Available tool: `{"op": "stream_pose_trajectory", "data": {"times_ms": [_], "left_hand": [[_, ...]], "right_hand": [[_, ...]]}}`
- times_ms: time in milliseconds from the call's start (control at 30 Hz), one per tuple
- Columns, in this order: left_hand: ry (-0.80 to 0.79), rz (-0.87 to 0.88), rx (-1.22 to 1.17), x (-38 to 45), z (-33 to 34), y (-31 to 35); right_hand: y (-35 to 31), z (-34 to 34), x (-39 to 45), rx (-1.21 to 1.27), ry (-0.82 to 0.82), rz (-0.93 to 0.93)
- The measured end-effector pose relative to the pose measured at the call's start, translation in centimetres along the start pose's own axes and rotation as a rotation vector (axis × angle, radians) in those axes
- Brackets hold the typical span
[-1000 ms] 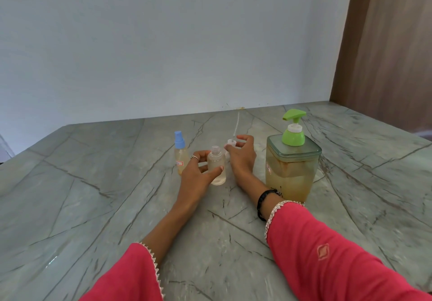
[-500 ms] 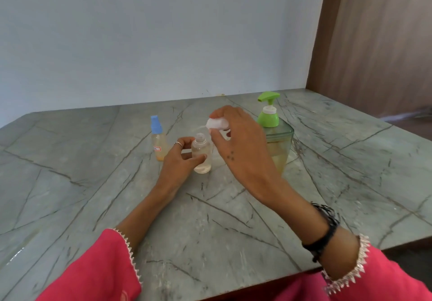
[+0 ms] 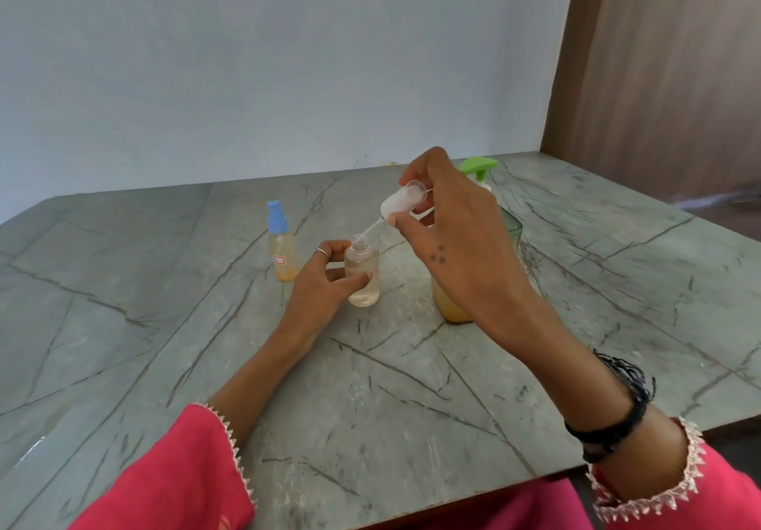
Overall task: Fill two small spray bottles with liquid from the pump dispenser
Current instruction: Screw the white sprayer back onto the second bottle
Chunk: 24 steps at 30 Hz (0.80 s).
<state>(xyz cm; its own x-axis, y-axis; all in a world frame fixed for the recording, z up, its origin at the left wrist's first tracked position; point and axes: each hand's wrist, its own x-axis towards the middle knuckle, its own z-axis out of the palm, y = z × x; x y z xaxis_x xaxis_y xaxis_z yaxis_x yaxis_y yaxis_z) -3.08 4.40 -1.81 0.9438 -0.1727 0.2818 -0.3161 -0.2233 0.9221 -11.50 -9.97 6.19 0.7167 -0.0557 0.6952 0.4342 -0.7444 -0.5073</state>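
**Spray Cap Poised at Mouth of Open Bottle**

A small clear plastic spray bottle [image 3: 362, 272], uncapped and holding pale liquid, stands upright on a grey-green veined stone table [image 3: 412, 406], near the middle of the surface. The left hand [image 3: 325, 282] grips it from the left, thumb across the front of the body and fingers curled round the back, a ring on 1 finger; the forearm lies low along the table, reaching forward from a pink sleeve [image 3: 177, 476] with pale scalloped trim.

Above and to the right, the raised right hand [image 3: 453, 237] pinches a white translucent spray cap [image 3: 401, 202] between thumb and fingertips, back of the hand toward the camera. The cap is tilted, its thin white dip tube [image 3: 370, 231] slanting down to the left, the tip at the bottle's open neck; whether it has entered the neck cannot be told. The right wrist, lifted clear of the table, wears a black thread band [image 3: 617, 418].

Behind the right hand stands a square clear pump dispenser [image 3: 453, 307] of yellowish liquid with a green pump head [image 3: 477, 167], largely hidden by the hand. Left of the gripped bottle, apart from it, a 2nd small clear spray bottle with a blue cap [image 3: 281, 243] stands upright, holding yellowish liquid. A pale blue wall [image 3: 288, 56] runs behind the table.
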Motion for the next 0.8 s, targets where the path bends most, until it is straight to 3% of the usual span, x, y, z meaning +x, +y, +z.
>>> {"op": "stream_pose_trajectory", "data": {"times_ms": [333,533,800], "left_hand": [[-0.007,-0.01,0.009,-0.1,0.1,0.1],[-0.012,-0.011,-0.005,-0.2,0.1,0.1],[-0.012,-0.009,-0.029,-0.4,0.1,0.2]], "right_hand": [[-0.7,-0.1,-0.1,-0.021,0.072,-0.07],[-0.1,0.8,0.0,-0.061,0.009,-0.097],[0.8,3.6,1.3,0.042,-0.119,0.021]]}}
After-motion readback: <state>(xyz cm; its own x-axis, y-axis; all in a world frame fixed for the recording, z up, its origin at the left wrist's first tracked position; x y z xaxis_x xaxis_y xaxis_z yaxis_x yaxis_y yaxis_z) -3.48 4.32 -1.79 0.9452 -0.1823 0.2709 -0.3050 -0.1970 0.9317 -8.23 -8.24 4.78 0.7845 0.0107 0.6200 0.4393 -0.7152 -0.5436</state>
